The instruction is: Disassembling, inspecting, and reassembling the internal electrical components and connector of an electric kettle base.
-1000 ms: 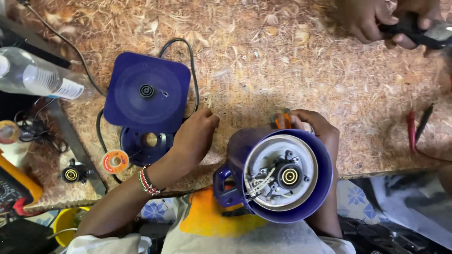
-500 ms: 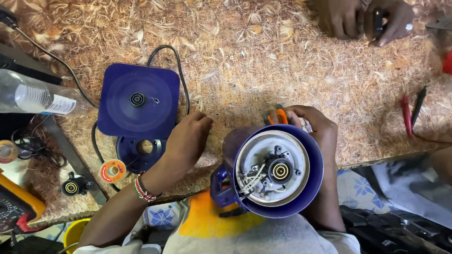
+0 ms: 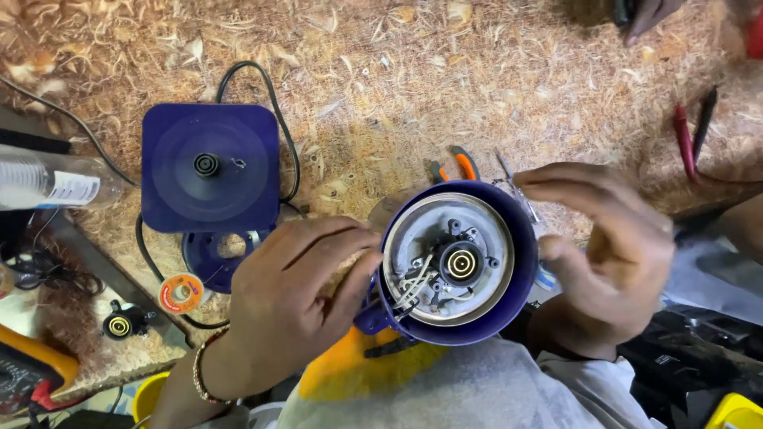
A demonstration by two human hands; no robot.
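An upturned blue appliance body [image 3: 520, 238] sits at the table's near edge, its grey motor plate [image 3: 449, 258] and loose wires facing up. My left hand [image 3: 294, 306] grips its left rim, fingertips beside the wires. To the body's right hovers my right hand [image 3: 612, 254], fingers spread, holding nothing that I can see. A thin metal tool [image 3: 509, 175] lies just under its index finger. Behind the body, orange-handled pliers [image 3: 455, 167] show.
A blue square base cover [image 3: 207, 167] with a black cable lies left, above a blue ring part [image 3: 218, 254], an orange wire spool [image 3: 181, 292] and a black coupler [image 3: 119, 324]. Plastic bottle [image 3: 56, 181] and yellow meter [image 3: 32, 369] far left. Red and black tools [image 3: 691, 127] right. Another person's hand [image 3: 644, 14] at top.
My right hand has come off the body's right side and spread its fingers. My left hand has moved from the table to the body's left rim. The view has closed in.
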